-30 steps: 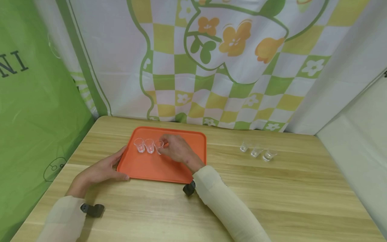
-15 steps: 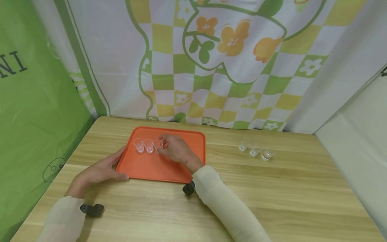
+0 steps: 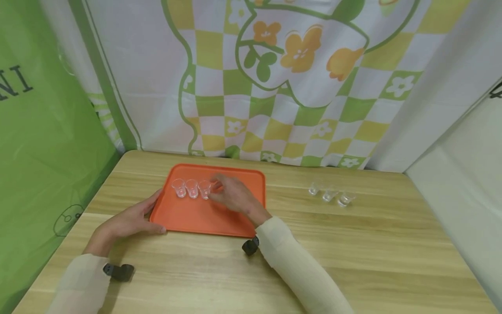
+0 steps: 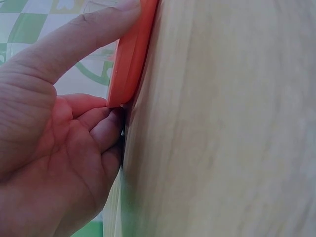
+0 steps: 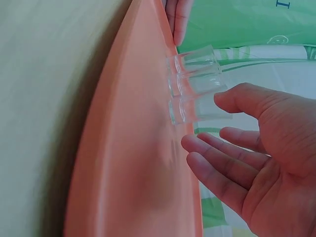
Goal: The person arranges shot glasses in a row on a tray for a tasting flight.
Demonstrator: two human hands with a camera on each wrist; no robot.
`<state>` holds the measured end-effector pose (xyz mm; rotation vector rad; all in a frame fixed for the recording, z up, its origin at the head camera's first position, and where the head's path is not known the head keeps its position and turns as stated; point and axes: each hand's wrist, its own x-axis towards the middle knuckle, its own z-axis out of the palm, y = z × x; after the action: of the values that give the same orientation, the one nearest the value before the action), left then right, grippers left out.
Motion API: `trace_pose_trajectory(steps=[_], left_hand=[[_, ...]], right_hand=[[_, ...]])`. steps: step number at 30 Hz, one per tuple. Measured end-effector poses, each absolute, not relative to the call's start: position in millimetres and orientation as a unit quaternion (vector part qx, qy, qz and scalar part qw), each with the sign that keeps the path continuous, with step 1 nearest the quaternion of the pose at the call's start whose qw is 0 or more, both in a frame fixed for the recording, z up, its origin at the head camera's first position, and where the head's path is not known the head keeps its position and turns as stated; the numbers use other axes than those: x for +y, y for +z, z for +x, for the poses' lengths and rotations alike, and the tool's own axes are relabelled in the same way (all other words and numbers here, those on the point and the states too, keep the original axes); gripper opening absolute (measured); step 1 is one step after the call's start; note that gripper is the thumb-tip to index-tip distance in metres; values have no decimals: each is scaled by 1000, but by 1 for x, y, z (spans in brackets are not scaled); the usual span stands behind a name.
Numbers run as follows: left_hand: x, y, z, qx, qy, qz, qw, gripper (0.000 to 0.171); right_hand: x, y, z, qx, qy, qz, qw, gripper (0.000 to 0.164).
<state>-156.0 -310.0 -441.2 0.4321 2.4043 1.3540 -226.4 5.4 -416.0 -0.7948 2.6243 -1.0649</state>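
Note:
Three clear shot glasses stand upright in a row on the orange tray, toward its back left. My right hand is beside the rightmost shot glass, fingers spread apart. In the right wrist view, the thumb tip overlaps that glass's rim, while the other fingers stay clear of it. The middle shot glass and the left shot glass stand close by. My left hand holds the tray's near left corner, the thumb at its front edge and the bent fingers at its side.
Three more clear glasses stand in a slanting row on the wooden table, right of the tray. A patterned curtain hangs behind the table, and a green sheet borders the left side.
My right hand has let go of the rightmost shot glass and drawn slightly right, its fingers opening. The glass stays in the row. My left hand keeps its place on the tray.

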Motion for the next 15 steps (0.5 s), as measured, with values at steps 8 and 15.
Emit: trace_pose_trajectory(steps=[8, 15], left_hand=[[-309, -441, -156, 849, 476, 151, 171, 120], [-309, -441, -156, 851, 474, 149, 171, 121]], right_hand=[[26, -414, -216, 876, -389, -269, 93, 43], [44, -408, -205, 862, -408, -289, 81, 42]])
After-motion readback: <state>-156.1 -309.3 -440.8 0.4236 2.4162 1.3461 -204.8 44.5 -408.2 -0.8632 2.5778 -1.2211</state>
